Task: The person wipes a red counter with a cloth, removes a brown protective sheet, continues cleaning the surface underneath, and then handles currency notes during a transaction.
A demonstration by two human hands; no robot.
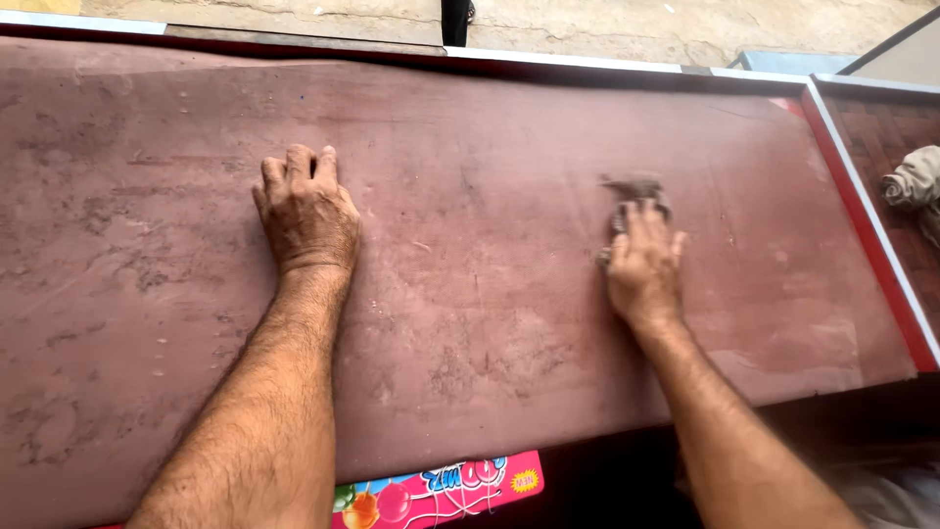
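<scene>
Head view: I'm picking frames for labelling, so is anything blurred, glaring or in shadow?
Head view: even daylight, no glare; the left hand and dusty red board are sharp; the right hand and its rag look slightly smeared; below the board's near edge it is dark.

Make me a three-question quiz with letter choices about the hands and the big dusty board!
1. Where is the cloth?
A. under the right hand
B. under the left hand
C. on the floor

2. What colour is the board?
A. blue
B. reddish brown
C. white

3. How does the left hand rest?
A. lifted in the air
B. holding a cup
C. pressed on the board, fingers curled

Answers:
1 A, the grey cloth pokes out from beneath the right hand.
2 B, the board is a dusty reddish brown.
3 C, the left hand sits on the surface with its knuckles bent.
</scene>
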